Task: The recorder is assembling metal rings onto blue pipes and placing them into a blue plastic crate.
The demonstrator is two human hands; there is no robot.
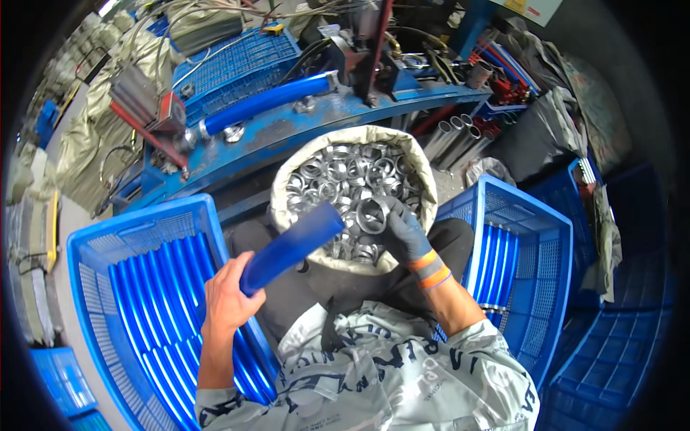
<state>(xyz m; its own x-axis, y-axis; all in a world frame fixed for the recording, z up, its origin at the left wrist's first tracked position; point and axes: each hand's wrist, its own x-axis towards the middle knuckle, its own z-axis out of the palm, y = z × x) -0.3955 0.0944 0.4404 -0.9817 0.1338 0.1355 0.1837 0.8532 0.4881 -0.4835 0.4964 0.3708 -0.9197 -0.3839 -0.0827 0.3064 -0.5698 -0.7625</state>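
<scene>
My bare left hand is closed around the lower end of a blue tube, which slants up to the right. The tube's upper end, a little blurred, is over the near left part of a sack full of silvery metal rings. In my right hand, gloved in dark grey with an orange cuff, a metal ring is pinched between the fingers. Ring and tube end are close together but apart. The sack's cream rim is rolled outward, and it stands between my knees.
Blue crates flank me, the left crate and the right crate, both holding blue tubes. Beyond the sack runs a blue workbench with another blue tube mounted along it. Bare metal pipes stand at the bench's right.
</scene>
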